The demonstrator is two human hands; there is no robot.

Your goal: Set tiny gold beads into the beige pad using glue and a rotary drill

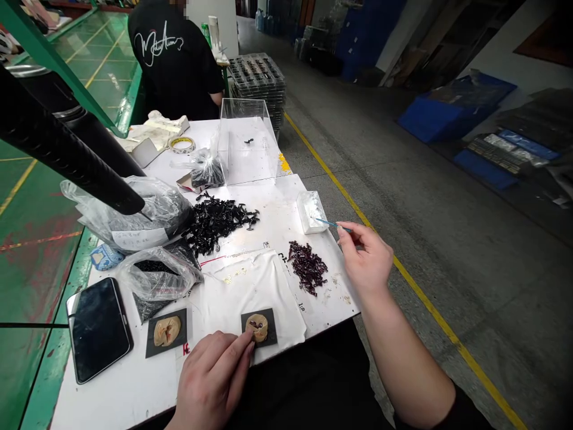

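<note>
My left hand [213, 375] rests at the near edge of the white table [134, 382], its fingers pressed on a small black square holding a tan putty pad [258, 327] with a few dark parts on it. My right hand [364, 254] pinches a thin blue stick [331, 224] whose tip reaches into a small white tray [311, 210] of white paste. A heap of dark reddish small parts [307, 266] lies between my hands. A second black square with a putty pad [167, 331] lies further left.
A pile of black parts [218, 219], plastic bags of parts [152, 278], a phone [97, 327], a tape roll [181, 144] and a clear box [247, 143] are on the table. A person in a black shirt [172, 57] stands beyond. A black pole [67, 158] crosses at left.
</note>
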